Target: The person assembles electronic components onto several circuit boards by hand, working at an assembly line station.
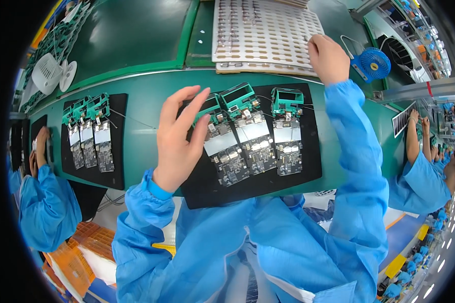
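Three dark circuit boards with silver shields, one of them point(258, 144), lie side by side on a black mat point(311, 146) in front of me. At the far end of each is a green frame, such as the middle one point(238, 96). My left hand point(177, 136) hovers over the left board with fingers apart, holding nothing, and partly hides its frame. Farther off, my right hand point(329, 60) is at the right edge of a white slotted tray point(278, 33). Its fingers are curled together in a pinch; whatever is between them is hidden. Small parts fill the tray's left slots.
Another black mat point(119, 151) on the left carries three similar boards. A blue fan point(373, 64) stands at the back right, a white fan point(48, 73) at the far left. Co-workers in blue sleeves sit on both sides. A green ledge edge point(131, 73) runs behind the workspace.
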### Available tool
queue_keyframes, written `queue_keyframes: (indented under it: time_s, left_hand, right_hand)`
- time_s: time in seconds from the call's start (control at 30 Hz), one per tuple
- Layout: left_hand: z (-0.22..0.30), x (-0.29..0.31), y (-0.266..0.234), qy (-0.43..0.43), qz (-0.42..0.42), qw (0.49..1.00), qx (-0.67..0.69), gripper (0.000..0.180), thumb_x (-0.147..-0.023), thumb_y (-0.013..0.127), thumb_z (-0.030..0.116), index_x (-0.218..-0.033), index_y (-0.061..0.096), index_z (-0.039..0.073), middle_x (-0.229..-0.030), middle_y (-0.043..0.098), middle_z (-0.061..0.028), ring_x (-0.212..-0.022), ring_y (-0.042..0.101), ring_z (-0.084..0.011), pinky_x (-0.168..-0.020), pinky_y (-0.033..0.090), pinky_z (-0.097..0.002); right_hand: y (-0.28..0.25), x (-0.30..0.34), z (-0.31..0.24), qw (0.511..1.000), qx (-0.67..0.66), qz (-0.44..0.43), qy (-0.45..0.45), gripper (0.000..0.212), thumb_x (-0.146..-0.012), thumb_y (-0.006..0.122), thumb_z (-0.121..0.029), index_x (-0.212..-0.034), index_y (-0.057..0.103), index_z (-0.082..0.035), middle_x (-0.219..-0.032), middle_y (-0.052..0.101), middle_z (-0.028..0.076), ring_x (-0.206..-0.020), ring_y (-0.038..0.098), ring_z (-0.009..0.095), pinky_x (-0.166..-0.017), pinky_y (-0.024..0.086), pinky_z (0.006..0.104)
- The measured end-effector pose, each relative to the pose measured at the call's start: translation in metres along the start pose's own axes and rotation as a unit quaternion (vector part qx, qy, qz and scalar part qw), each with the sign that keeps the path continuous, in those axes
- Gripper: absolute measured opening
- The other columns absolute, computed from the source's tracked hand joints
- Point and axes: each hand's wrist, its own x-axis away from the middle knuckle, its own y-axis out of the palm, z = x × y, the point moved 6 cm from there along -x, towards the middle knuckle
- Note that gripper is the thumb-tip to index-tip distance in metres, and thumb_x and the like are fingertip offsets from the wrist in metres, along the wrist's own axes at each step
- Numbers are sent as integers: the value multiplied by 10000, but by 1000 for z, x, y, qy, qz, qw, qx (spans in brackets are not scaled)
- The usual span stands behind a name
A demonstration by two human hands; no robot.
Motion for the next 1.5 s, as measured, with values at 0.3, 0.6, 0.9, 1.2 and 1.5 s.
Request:
queue_keyframes:
  time_s: [0.3,0.6,0.9,1.2,1.5]
  left_hand:
    - [-18,37,-6,-76,-54,978,184,326,-833,685,-58,-1150,701,18,-1048,633,-108,-867,652,-189,-741,524,-277]
    - [-55,32,-3,-184,-21,966,179,198,-851,682,-28,-1044,702,7,-906,662,-58,-824,632,-129,-743,506,-266]
    - [-46,24,1,-57,16,997,48,124,-806,699,-62,-918,686,-11,-919,673,-103,-782,664,-208,-690,532,-288]
    - [-44,21,5,-64,17,998,13,133,-808,705,-59,-932,692,-13,-913,657,-108,-782,665,-221,-674,533,-292]
    - [-39,35,4,93,-29,986,-134,367,-731,690,-54,-1084,714,46,-1099,600,-134,-965,619,-295,-810,511,-385]
  right_hand:
    - [6,141,-190,711,-615,-330,81,98,-926,589,-90,-902,639,-9,-740,664,59,-668,631,119,-615,499,279]
    - [22,137,-207,845,-504,-158,84,60,-914,644,-35,-956,634,7,-756,675,67,-662,642,96,-571,502,246]
    - [16,130,-208,911,-401,-88,19,84,-853,655,-27,-906,589,-25,-774,640,122,-672,646,284,-587,510,381]
    - [20,130,-206,912,-402,-79,22,95,-839,670,-13,-921,622,-24,-742,637,109,-618,645,233,-561,509,339]
    - [-10,129,-174,970,-234,53,-34,114,-794,720,-60,-887,655,-70,-831,593,56,-749,629,251,-589,511,371]
